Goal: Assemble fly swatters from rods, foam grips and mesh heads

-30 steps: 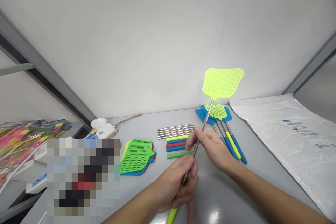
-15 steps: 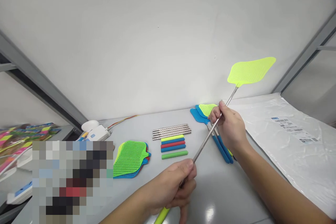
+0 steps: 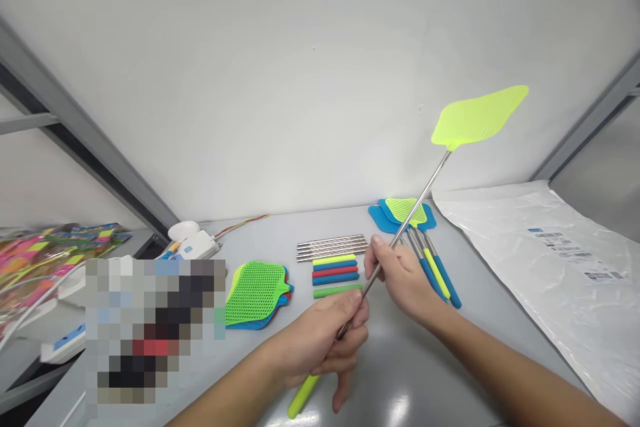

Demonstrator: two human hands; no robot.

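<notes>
A fly swatter with a yellow-green head (image 3: 480, 117) is held up slanting, its head to the upper right. Close to the lower end of its metal rod (image 3: 425, 193), my left hand (image 3: 325, 333) is closed around it. A yellow-green handle (image 3: 303, 395) sticks out below that hand, in line with the rod; my fingers hide whether they join. Just above, my right hand (image 3: 400, 273) pinches the same rod between thumb and fingers. Behind it on the table lie several fly swatters with blue and yellow-green heads (image 3: 407, 212) and blue and yellow grips (image 3: 437, 273).
Metal rods (image 3: 330, 247) lie in a row above several coloured handle tubes (image 3: 335, 273). Loose swatter heads (image 3: 257, 293) are stacked left of them. A white plastic package (image 3: 525, 280) covers the right side. Power strips, cables and bagged goods (image 3: 50, 253) sit at far left, beside a blurred patch.
My right hand has slid down the rod, close to my left hand. The swatter's head is slightly higher in view. More of the swatters lying behind now shows.
</notes>
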